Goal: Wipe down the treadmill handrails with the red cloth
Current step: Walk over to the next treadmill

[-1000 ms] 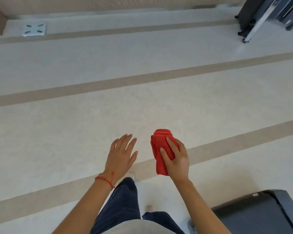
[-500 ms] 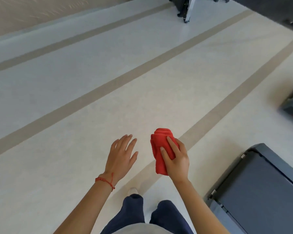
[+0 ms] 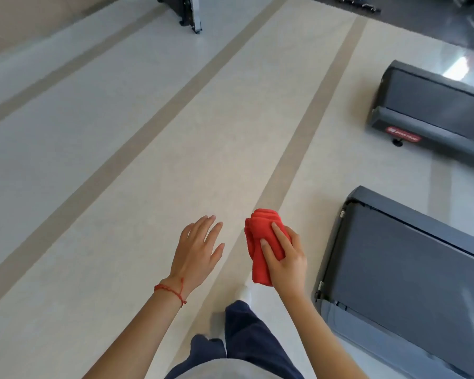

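The right hand grips the folded red cloth above the floor, the left hand hangs beside it with fingers spread, holding nothing, and what looks like a treadmill deck lies to the right.

View has swung further right since 1.0 s ago. The near treadmill, only a dark corner at bottom right then, now fills the right side with its belt deck and rear end showing. A second treadmill, barely a sliver at the right edge 0.5 s ago, is now in plain view behind it, red label visible. The tan floor stripes ran almost across the frame; now they run steeply up and away. The black folded frame went from top right to top centre-left. The wall plate at top left is gone from view. The legs have shifted, a white shoe now forward.
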